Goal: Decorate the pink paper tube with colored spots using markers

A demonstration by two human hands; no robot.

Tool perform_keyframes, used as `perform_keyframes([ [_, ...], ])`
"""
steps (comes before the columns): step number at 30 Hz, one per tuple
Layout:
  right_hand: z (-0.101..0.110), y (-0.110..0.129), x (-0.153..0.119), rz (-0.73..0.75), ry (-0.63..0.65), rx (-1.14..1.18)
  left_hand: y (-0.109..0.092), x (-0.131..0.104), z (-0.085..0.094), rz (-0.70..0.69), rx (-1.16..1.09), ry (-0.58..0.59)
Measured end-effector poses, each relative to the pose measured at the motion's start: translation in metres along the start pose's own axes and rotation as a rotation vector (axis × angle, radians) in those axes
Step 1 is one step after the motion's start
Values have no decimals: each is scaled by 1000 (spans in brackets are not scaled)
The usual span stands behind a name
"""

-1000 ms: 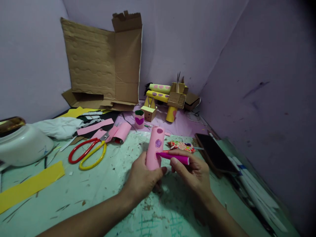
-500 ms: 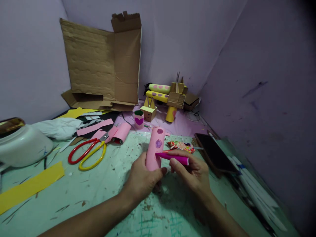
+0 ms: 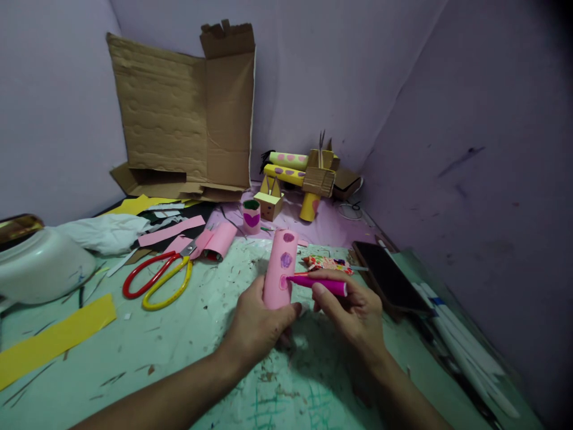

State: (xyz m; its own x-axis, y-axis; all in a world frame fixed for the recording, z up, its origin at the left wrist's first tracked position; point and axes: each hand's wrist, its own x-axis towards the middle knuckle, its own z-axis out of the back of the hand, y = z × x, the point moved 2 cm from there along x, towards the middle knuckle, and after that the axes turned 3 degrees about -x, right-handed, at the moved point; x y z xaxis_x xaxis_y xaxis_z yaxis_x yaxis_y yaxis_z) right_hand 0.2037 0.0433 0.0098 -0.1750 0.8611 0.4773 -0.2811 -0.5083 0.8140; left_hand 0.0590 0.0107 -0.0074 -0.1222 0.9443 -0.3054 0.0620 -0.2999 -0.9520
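A pink paper tube [image 3: 278,292] is gripped near its lower end by my left hand [image 3: 259,319], thumb across the bottom. Down its face run two filled purple spots and, below them, a spot drawn in outline. My right hand [image 3: 353,307] pinches a magenta marker [image 3: 322,285], whose tip is at the outlined spot's right edge; I cannot tell if it touches. Behind the marker lies a floral-patterned piece [image 3: 330,263]. Farther back stands a short pink tube with a purple heart [image 3: 251,218].
Red-and-yellow-handled scissors [image 3: 168,275] lie left, beside pink paper pieces [image 3: 221,240]. A yellow strip [image 3: 58,339] is at front left, near a white pot [image 3: 40,263]. Cardboard [image 3: 179,113] leans on the wall. Spotted tube figures [image 3: 286,174] stand behind; a phone [image 3: 389,276] lies right.
The marker and my right hand have shifted slightly right. More of the lower spot's outline shows. My left hand and the tube have hardly moved.
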Motion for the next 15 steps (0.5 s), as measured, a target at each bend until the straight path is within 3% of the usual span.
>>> perform_keyframes([
  [15, 1, 0, 0, 2, 1, -1, -2, -2, 1, -9, 14, -10],
])
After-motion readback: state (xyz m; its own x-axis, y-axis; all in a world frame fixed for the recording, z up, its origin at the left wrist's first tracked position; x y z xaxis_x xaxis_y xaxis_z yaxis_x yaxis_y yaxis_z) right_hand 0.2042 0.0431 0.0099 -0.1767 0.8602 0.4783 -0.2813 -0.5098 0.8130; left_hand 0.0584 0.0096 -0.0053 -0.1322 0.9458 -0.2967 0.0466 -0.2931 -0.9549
